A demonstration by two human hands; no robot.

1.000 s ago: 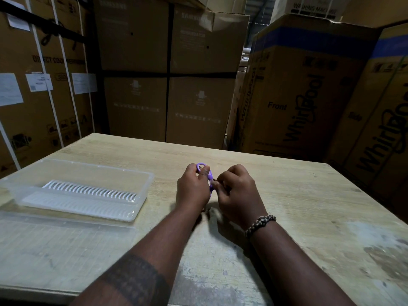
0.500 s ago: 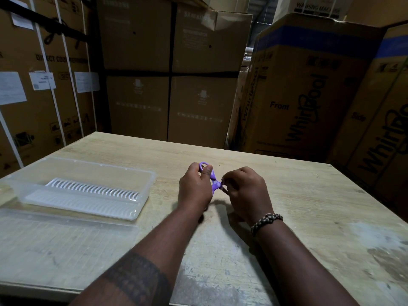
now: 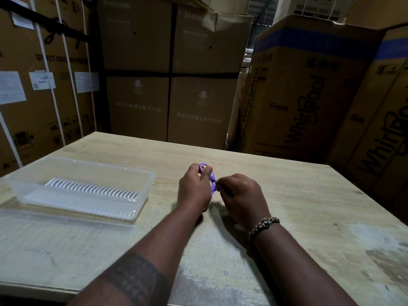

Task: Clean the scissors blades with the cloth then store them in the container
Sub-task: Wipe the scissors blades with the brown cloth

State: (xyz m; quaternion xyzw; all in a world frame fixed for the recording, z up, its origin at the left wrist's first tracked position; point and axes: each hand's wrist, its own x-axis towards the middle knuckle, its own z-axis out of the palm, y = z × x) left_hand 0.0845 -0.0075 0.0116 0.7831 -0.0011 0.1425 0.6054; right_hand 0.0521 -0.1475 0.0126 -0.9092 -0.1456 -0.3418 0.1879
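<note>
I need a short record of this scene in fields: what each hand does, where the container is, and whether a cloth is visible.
left hand: grips small purple-handled scissors
right hand: fingers pinch at scissors; blades hidden
clear plastic container: open, on pale wooden table, left of hands
clear flat lid: in front of container
cloth: cannot tell

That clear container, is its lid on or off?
Off: the container sits open-topped, its lid lying flat beside it.
</note>
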